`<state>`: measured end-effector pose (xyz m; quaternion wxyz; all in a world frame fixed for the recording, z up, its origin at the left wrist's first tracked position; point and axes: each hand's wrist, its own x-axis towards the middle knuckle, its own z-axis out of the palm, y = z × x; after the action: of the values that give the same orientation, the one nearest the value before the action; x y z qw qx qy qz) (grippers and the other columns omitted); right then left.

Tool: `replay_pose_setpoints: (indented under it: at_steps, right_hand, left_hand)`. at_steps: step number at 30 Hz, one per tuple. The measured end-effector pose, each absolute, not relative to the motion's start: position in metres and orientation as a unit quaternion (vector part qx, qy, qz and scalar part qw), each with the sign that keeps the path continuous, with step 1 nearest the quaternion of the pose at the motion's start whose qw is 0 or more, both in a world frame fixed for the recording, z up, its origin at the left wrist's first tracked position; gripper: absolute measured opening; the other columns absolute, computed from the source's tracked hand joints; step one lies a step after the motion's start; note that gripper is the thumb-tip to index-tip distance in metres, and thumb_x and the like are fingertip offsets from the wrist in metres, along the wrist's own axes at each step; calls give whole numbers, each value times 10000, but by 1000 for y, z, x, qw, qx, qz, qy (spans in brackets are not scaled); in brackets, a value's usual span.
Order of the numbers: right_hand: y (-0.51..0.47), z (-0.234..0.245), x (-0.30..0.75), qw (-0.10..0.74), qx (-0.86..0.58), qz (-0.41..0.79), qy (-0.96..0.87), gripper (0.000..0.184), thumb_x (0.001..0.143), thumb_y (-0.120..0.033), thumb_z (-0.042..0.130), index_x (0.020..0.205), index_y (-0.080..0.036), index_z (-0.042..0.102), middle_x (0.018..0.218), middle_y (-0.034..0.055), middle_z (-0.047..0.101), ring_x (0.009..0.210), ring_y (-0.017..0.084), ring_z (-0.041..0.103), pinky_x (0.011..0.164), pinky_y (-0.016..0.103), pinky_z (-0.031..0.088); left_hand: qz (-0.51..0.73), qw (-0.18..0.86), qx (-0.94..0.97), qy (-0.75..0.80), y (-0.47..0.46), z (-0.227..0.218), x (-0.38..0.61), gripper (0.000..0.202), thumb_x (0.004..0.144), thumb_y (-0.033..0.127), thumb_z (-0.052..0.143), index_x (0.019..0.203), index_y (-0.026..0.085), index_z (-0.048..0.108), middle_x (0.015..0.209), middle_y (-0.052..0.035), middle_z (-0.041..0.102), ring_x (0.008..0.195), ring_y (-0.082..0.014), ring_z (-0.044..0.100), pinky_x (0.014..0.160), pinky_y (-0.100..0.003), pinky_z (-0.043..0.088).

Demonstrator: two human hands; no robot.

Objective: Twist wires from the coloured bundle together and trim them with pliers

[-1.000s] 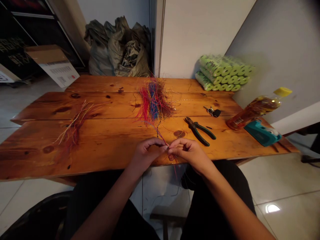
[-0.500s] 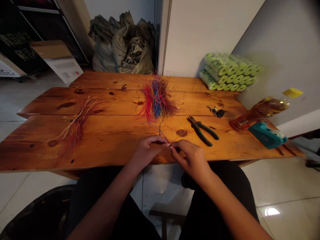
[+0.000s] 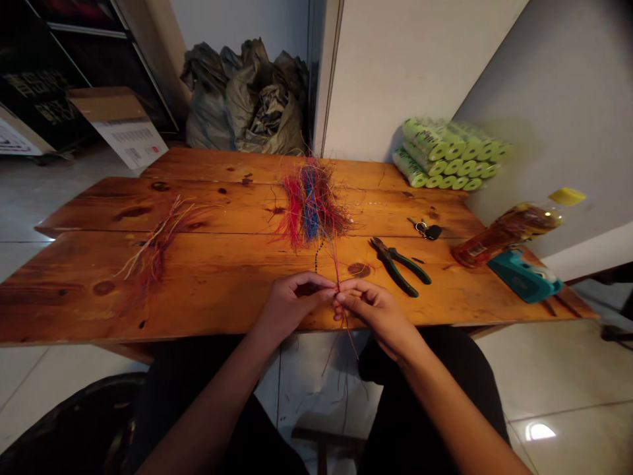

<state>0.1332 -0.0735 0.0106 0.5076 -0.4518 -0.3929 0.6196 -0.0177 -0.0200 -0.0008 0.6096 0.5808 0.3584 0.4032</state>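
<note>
1. The left hand [image 3: 291, 305] and the right hand [image 3: 372, 310] are meeting at the near edge of the brown wooden table [image 3: 208, 290]. Both are closed, pinching one thin red wire strand [image 3: 337, 269] between their fingertips.
2. The strand is running from the fingers up to the fluffy pile of red, blue and yellow wires [image 3: 311, 201] in the middle of the table. It is standing straighter now than a moment ago.
3. More loose ends are hanging down under the hands than before, so the strand seems to be sliding out of the pile.
4. The green-handled pliers [image 3: 401, 265] are lying just right of the hands, not being touched.
5. The smaller bunch of pale and red wires [image 3: 148, 249] is staying far off to the left.
</note>
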Motion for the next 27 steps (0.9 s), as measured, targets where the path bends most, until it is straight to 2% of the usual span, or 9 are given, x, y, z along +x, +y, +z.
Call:
replay_pose_setpoints:
  at_steps: [9,17,21,27]
  right_hand:
    - [-72,7,132,527,-470,600,-376,128,725,-267,667,720,-148,620,596,-25,601,554,64,558,574,188,432]
    - [-73,0,136,492,-341,759,-255,117,723,-219,685,751,-127,618,640,-22,574,527,38,530,517,139,462]
    - [-74,-4,136,439,-256,841,-187,131,701,-175,703,751,-116,596,584,-42,518,482,24,485,456,112,438]
    - [-77,0,133,404,-219,867,-191,126,727,-202,676,737,-118,582,569,-33,497,475,39,473,427,124,418]
  left_hand:
    - [437,598,562,370,-21,-6,-12,103,649,255,685,714,178,669,728,-10,693,708,-137,628,705,-272,500]
    - [403,597,610,332,-20,-6,-14,130,740,263,609,829,218,692,885,-21,703,865,-154,624,837,-305,460]
    - [384,613,626,293,-22,-2,-16,119,751,286,600,763,205,686,794,-18,684,802,-150,617,782,-283,467]
    - [364,653,614,253,-22,4,-22,130,706,313,654,688,185,662,703,-14,653,676,-140,604,682,-265,471]
